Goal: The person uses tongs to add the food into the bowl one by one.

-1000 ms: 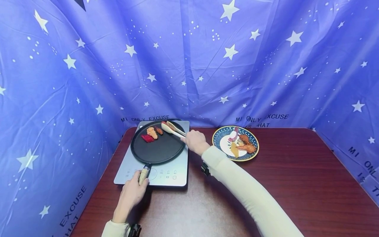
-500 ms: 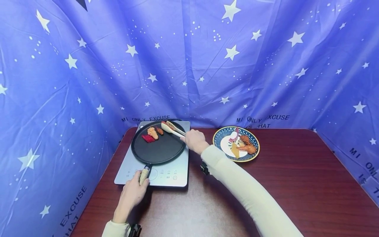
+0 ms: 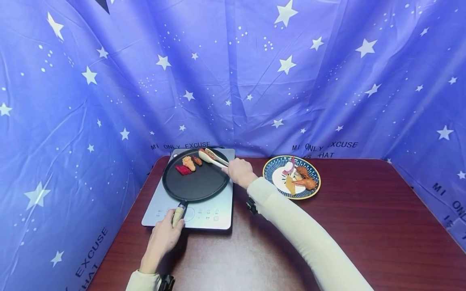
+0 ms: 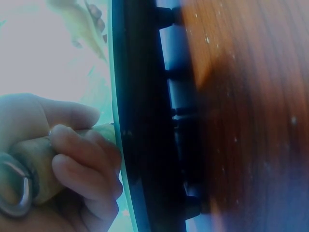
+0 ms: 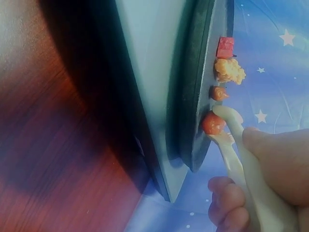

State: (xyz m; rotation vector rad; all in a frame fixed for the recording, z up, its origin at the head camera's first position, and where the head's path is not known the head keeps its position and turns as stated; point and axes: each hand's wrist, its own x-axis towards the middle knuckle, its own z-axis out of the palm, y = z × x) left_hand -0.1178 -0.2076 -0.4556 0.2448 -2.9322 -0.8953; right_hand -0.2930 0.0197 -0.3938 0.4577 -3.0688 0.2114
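Observation:
My left hand (image 3: 164, 238) grips the wooden handle (image 4: 36, 159) of a flat black frying pan (image 3: 194, 184), fingers curled round it. In my right hand (image 3: 240, 171) is a pair of cream-coloured tongs (image 5: 241, 164). Their tips sit either side of a rounded reddish food piece (image 5: 214, 124) at the pan's far right. Beside it in the pan lie a small brown piece (image 3: 197, 160), a crumbly golden fried piece (image 3: 188, 163) and a dark red block (image 3: 183, 169). Whether the reddish piece touches the pan is unclear.
The pan stands on a silver induction cooker (image 3: 153, 216), with touch controls along its near side. To the right, a blue-patterned plate (image 3: 271, 188) carries several food pieces, including a brown drumstick-like one (image 3: 306, 183). A starry blue curtain (image 3: 233, 81) surrounds the dark red wooden table (image 3: 364, 210).
The head view has shifted slightly, so everything appears a little further right. Both hands, the tongs and the food pieces keep their places relative to the pan.

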